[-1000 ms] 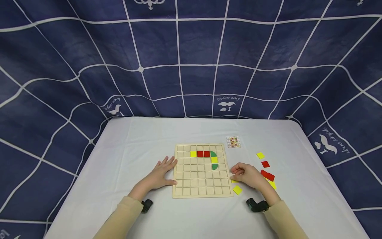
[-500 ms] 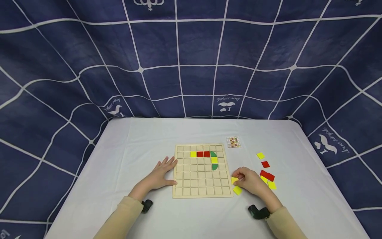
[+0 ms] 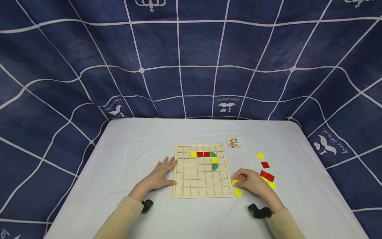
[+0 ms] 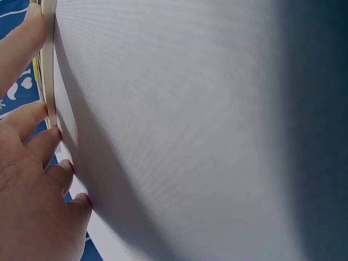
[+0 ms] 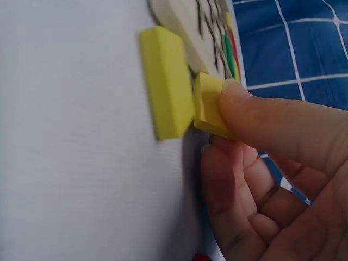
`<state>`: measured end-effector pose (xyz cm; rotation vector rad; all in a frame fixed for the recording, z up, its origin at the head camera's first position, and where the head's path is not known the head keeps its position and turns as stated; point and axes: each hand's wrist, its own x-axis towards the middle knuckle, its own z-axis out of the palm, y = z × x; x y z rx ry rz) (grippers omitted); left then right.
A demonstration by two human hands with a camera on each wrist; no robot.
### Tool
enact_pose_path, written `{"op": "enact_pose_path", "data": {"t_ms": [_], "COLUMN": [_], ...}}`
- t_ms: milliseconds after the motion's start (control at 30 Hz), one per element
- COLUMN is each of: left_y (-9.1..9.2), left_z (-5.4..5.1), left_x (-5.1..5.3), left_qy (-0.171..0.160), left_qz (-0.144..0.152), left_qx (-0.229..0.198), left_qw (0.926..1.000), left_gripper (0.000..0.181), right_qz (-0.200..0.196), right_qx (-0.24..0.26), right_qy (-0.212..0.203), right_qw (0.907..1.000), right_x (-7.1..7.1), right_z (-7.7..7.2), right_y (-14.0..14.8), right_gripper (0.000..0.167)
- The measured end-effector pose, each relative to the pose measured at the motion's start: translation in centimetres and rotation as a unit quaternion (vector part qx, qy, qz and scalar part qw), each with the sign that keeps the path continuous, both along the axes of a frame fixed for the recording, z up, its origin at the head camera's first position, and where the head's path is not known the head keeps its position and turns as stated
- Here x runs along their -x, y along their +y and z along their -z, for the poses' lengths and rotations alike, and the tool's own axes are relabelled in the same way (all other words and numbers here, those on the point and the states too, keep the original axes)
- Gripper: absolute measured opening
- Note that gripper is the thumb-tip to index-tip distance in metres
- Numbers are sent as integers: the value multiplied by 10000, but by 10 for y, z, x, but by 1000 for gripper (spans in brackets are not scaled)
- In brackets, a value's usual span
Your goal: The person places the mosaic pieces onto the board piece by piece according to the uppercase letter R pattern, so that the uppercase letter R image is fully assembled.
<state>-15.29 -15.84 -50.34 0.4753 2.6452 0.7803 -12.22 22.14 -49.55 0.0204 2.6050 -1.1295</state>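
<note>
Pickup, I judge, needs a lift: right hand (image 3: 252, 182) pinches square yellow tile (image 3: 234, 183); spread left hand (image 3: 157, 174) touches pale wooden grid (image 3: 202, 175) at nine o'clock.

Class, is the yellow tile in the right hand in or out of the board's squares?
Out: the right hand pinches the yellow tile beside the wooden grid board, outside every square.

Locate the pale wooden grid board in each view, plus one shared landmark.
Head: pale wooden grid board, below centre.
Left wrist: board, edge only, upper left.
Right wrist: board, partial and blurred, top, slightly right of centre.
Shared landmark: blue fabric with white lines; upper half, far left, right side, respectively.
</note>
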Motion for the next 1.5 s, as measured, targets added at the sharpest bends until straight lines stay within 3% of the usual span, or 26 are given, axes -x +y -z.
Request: {"op": "enact_pose_path", "data": {"t_ms": [367, 767, 1100, 1500], "left_y": [1, -2, -2, -1], "left_z": [-1, 3, 3, 3], "left_x": [-1, 0, 1, 0], "left_qy": [11, 33, 48, 11], "left_qz": [-6, 32, 37, -37], "left_qx": [-29, -71, -52, -64], "left_qw": [10000, 10000, 10000, 10000], "left_gripper": [92, 93, 93, 93], "right_qz": [385, 203, -118, -522], "right_qx": [686, 1154, 621, 143], "right_qy": [141, 301, 748, 1064], "right_qw": [9968, 9927, 9952, 9928], "right_x": [24, 50, 55, 55], "right_z": [-13, -10, -3, -2], "right_y": [-6, -50, -83, -89], "right_gripper": [21, 17, 8, 7]}}
